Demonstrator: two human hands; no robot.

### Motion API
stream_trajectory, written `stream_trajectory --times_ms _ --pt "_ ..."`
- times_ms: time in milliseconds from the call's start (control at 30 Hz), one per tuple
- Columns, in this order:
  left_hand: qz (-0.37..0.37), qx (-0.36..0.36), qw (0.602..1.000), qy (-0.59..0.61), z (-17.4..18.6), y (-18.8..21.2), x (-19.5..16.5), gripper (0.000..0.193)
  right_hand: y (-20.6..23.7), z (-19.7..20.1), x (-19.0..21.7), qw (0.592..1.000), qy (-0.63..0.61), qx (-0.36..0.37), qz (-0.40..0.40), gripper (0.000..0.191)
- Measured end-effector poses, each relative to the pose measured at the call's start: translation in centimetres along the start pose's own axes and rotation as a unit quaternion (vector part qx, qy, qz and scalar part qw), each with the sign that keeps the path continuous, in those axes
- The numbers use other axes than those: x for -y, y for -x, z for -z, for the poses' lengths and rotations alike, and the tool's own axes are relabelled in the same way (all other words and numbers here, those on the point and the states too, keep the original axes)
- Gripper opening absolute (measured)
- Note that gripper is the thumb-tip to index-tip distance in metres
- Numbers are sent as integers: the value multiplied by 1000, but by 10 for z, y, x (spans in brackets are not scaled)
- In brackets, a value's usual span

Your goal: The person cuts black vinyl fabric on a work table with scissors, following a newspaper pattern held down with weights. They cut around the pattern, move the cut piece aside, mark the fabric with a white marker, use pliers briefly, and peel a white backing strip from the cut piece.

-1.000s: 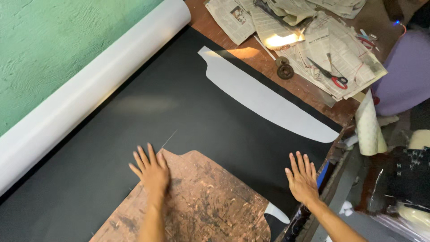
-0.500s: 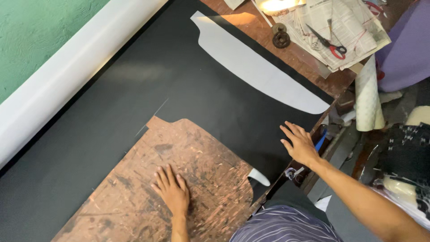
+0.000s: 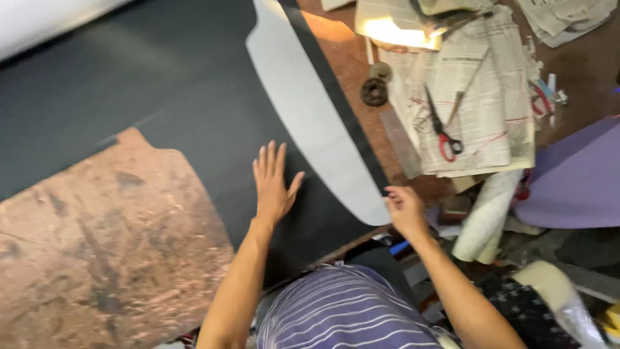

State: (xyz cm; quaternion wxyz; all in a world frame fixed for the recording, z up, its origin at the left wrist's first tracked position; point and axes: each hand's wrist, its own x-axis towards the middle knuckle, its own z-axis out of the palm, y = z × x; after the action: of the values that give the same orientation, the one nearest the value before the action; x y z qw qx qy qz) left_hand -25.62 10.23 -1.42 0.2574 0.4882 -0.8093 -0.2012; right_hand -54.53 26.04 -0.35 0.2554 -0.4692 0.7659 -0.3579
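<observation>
On the black sheet (image 3: 187, 84), which is spread over most of the tabletop (image 3: 342, 48), the left hand (image 3: 272, 184) is laid flat with its fingers released and slightly spread. Just to its right, a long curved grey piece (image 3: 310, 110) lies on the black sheet, reaching from the top of the view down to the near edge. Its lower tip is met by the right hand (image 3: 405, 210), whose fingers are curled at that tip; whether the piece is actually pinched cannot be told. To the left of the left hand, a worn brown board (image 3: 97, 239) rests on the black sheet. Farther right, newspapers (image 3: 478, 97) are spread on the tabletop, with red-handled scissors (image 3: 442, 132) on them and a dark round ring (image 3: 374, 91) beside them.
</observation>
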Motion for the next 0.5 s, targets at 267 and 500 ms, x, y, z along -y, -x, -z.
stream_trajectory --times_ms 267,500 --pt "11 160 979 -129 -43 -78 -48 125 -33 34 -27 996 15 91 -9 32" --pt "-1 159 978 -137 -56 -112 -68 125 -46 39 -43 991 37 117 51 56"
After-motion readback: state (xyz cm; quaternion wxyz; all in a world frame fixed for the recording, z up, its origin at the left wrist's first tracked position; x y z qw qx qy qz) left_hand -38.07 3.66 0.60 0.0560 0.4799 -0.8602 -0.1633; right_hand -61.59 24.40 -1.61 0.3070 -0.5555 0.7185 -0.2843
